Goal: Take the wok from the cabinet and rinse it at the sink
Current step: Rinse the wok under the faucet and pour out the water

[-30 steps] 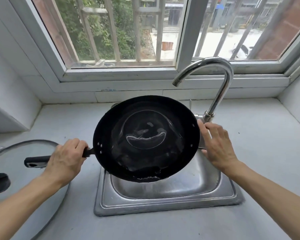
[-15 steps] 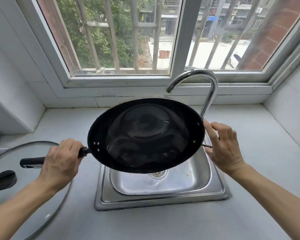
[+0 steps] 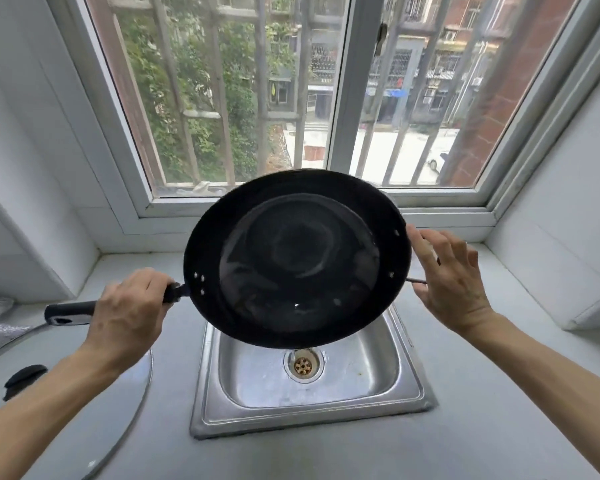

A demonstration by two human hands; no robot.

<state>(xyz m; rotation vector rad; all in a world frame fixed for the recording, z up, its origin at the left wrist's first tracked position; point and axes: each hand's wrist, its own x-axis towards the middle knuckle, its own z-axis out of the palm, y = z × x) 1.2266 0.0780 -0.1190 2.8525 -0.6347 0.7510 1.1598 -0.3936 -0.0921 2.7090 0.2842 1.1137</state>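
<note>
A black wok [image 3: 297,258] hangs in the air above the steel sink [image 3: 309,422], tilted so that its wet inside faces me and its low edge is over the drain [image 3: 303,366]. My left hand [image 3: 129,313] grips the wok's long black handle [image 3: 70,311] close to the pan. My right hand [image 3: 451,275] lies with straight, spread fingers against the wok's right rim, by the small wire loop handle. The faucet is almost wholly hidden behind the wok.
A glass lid [image 3: 118,410] with a black knob [image 3: 25,375] lies on the grey counter [image 3: 482,393] at the left. A barred window [image 3: 291,98] stands right behind the sink. White tiled walls close in both sides.
The wok has risen and tipped further toward me. The pool of water seen in it one second ago is gone. Both hands moved up with it, and the sink's drain is now in view.
</note>
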